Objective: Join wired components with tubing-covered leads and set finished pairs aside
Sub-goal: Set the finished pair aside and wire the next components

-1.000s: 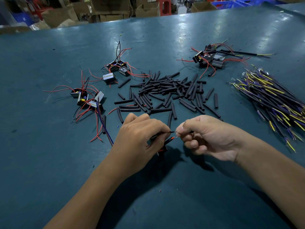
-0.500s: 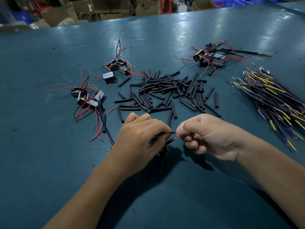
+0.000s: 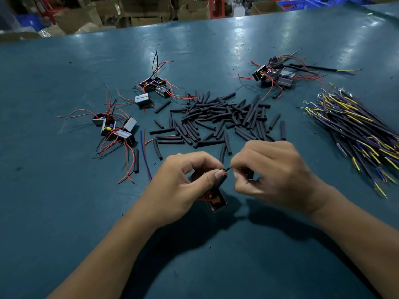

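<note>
Centre frame: your left hand (image 3: 183,186) pinches the component (image 3: 216,200) lead; your right hand (image 3: 274,175) pinches the mating lead's bare end. Risk: the ends slip apart if either pinch eases. Beyond: tubing pile (image 3: 220,117), unused.

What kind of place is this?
Probably a small electronics assembly workshop: piles of black tubing pieces, a bundle of leads and wired components on a worktable, cardboard boxes behind.

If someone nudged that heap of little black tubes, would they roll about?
Probably: the black tubes look round and light, so loose ones may roll on the smooth table. Several lie bent, suggesting they are soft and would roll unevenly.
</note>
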